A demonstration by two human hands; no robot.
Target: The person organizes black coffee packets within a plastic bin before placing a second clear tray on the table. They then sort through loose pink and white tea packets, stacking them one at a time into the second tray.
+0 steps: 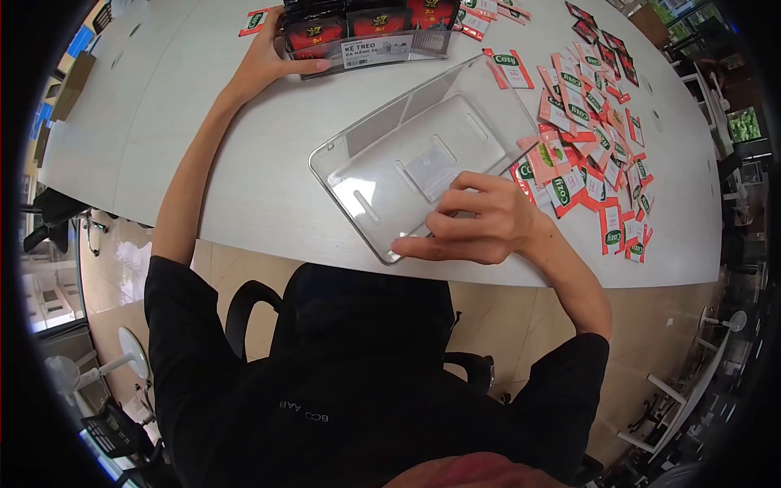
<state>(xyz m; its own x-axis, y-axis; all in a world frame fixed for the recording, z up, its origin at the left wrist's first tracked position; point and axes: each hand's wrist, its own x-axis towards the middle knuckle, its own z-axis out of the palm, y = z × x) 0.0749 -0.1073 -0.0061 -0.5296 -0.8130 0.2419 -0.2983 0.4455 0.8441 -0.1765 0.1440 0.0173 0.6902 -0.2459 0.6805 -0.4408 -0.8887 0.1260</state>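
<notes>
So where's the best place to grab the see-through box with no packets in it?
I'd pinch the see-through box by its left rim, coming from the left. That edge looks thin and stands uncovered beside bare table. The right hand covers part of the near side, and sachets crowd the right.

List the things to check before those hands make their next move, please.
1. Left hand at the filled bin: ok, thumb along its near wall.
2. Right hand at the clear tray: ok, by its near right side.
3. Right hand's grip firm: cannot tell.
4. Tray well back from the table edge: not ok, near corner close.
5. Cozy sachets stacked neatly: not ok, scattered.
</notes>
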